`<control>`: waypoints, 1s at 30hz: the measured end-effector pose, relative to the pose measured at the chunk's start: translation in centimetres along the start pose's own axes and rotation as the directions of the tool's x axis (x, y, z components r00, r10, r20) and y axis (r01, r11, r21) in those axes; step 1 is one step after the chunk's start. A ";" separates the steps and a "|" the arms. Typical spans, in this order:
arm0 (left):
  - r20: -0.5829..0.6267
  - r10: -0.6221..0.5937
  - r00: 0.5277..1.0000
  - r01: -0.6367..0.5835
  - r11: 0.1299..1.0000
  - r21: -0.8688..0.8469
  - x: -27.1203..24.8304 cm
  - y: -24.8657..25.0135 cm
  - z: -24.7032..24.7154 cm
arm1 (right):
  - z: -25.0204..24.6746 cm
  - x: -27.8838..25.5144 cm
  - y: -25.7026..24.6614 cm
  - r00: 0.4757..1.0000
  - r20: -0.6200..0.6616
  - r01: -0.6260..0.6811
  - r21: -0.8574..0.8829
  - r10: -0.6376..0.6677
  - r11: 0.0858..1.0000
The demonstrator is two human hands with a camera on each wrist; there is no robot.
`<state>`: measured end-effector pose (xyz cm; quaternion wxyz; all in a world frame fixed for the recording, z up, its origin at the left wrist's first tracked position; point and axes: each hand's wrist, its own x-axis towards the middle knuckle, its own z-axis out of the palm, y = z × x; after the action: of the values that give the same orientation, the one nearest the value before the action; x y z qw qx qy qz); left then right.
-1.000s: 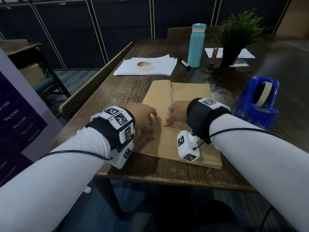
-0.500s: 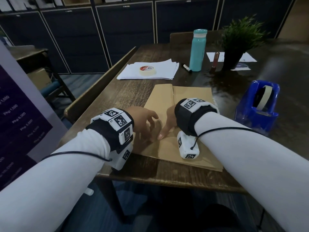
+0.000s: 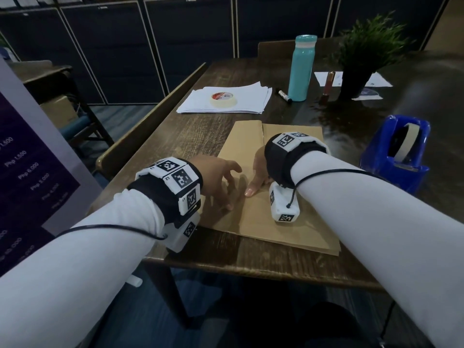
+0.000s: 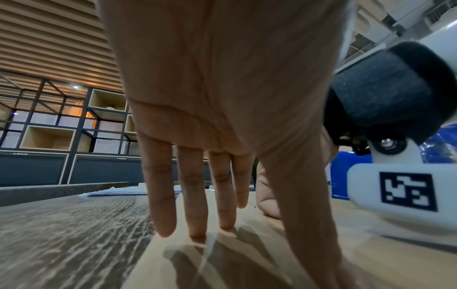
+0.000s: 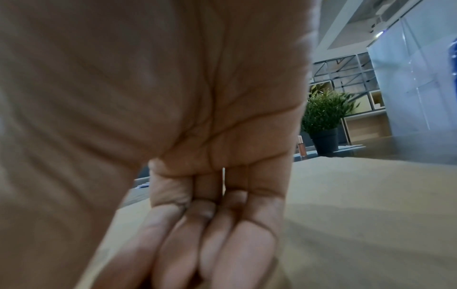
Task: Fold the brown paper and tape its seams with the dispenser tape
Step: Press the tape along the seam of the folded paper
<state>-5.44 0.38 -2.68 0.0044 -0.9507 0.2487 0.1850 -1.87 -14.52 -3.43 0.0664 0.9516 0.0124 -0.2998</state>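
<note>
The folded brown paper [image 3: 253, 222] lies flat near the table's front edge, its seam running away from me down the middle. My left hand [image 3: 221, 182] rests spread on the left flap, with straight fingers [image 4: 193, 195] touching the paper [image 4: 247, 264]. My right hand [image 3: 258, 172] sits just right of it at the seam. Its thumb [image 3: 251, 189] presses flat on the paper, pointing toward me. In the right wrist view its other fingers [image 5: 210, 224] are curled under the palm against the paper [image 5: 358, 215], holding nothing I can see. The blue tape dispenser [image 3: 394, 156] stands to the right.
Beyond the paper a masking tape roll [image 3: 223, 99] lies on white sheets [image 3: 251, 99]. A marker [image 3: 285, 95], teal bottle [image 3: 301, 69], small tube [image 3: 327, 87] and potted plant [image 3: 361, 61] stand at the back. A bench [image 3: 150, 126] runs along the table's left side.
My right wrist has swung left over the seam and its thumb now lies flat on the paper. The left hand has barely moved.
</note>
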 end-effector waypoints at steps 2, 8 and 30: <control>0.004 0.001 1.000 -0.001 1.000 0.003 0.0 0.0 0.0 | 0.2 0.3 0.3 0.999 0.032 0.014 0.007 -0.015 1.000; -0.005 0.005 1.000 -0.005 0.999 0.035 0.0 0.1 0.0 | 0.2 1.4 1.1 0.999 0.023 0.045 0.046 -0.046 0.998; 0.013 0.014 1.000 -0.014 1.000 -0.016 -0.4 -0.6 0.1 | 1.0 0.6 1.0 0.989 0.145 -0.064 0.254 0.027 0.965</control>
<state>-5.51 1.07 -2.68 -0.0028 -0.9478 0.2536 0.1934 -1.85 -15.63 -4.44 -0.0501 0.9287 -0.0531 -0.3635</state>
